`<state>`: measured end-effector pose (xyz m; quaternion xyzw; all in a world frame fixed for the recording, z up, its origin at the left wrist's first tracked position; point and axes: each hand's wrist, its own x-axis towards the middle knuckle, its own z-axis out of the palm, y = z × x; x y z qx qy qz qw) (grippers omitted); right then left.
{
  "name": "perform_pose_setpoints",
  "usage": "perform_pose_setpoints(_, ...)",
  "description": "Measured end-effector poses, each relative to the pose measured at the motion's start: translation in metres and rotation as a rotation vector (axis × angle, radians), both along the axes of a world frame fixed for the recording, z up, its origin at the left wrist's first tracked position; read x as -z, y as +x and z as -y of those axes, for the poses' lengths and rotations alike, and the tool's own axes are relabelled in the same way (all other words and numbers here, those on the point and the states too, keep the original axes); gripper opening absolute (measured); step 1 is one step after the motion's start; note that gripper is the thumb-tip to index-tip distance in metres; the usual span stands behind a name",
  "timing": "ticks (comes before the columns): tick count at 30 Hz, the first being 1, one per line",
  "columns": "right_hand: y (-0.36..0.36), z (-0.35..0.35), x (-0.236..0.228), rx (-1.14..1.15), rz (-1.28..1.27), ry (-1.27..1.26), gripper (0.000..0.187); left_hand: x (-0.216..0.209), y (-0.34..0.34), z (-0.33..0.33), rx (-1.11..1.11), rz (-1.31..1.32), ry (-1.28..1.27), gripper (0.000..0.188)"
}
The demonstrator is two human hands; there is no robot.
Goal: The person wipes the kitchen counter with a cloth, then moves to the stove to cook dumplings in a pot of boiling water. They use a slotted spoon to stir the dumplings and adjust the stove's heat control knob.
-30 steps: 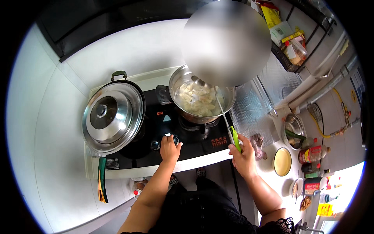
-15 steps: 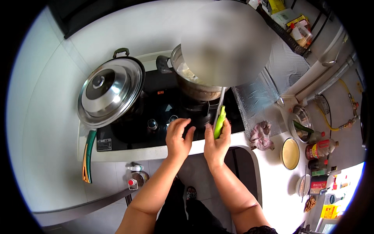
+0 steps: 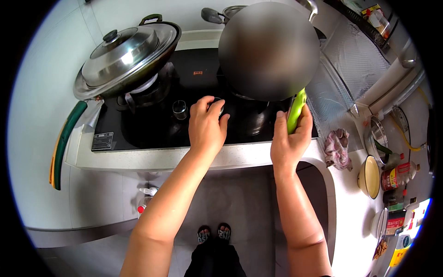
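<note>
Bare left arm (image 3: 170, 198) and bare right arm (image 3: 302, 214) reach forward, both a little bent.
From where I stand, the bare left-hand grip (image 3: 206, 123) shows its back, fingers bent, thumb set apart; the bare right-hand grip (image 3: 290, 138) is curled closed, thumb on the inner side. Below, the sandalled feet (image 3: 224, 231) stand side by side.

A white wall (image 3: 37, 134) with thin seams rises on the left and bends round behind a pale counter (image 3: 138, 159), which curves into a second run along the right. Below lies a grey floor (image 3: 240, 203). Silvery foil sheeting (image 3: 355, 69) stands toward the upper right, near a pale pipe (image 3: 392, 100). A bright glow (image 3: 424, 208) at the lower-right rim may be a window, though distortion makes this uncertain.
</note>
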<state>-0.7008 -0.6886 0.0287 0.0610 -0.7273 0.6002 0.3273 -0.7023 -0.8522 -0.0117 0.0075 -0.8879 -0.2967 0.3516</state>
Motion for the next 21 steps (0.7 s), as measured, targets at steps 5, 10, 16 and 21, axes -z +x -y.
perform_pose_setpoints(5, -0.009, 0.011, 0.010, 0.019, -0.002, -0.012, 0.046, 0.011, -0.012, 0.008, -0.108, 0.017, -0.040, 0.039)
perform_pose_setpoints(10, -0.012, 0.018, 0.016, 0.031, -0.029, 0.018, 0.045, 0.005, -0.021, 0.012, -0.150, 0.145, -0.012, 0.038)
perform_pose_setpoints(16, -0.014, 0.026, 0.017, 0.010, 0.031, 0.005, 0.045, 0.005, -0.024, 0.012, -0.149, 0.140, -0.001, 0.035)
perform_pose_setpoints(21, -0.018, 0.031, 0.018, 0.009, 0.028, -0.023, 0.045, 0.003, -0.027, 0.012, -0.152, 0.149, 0.001, 0.035)
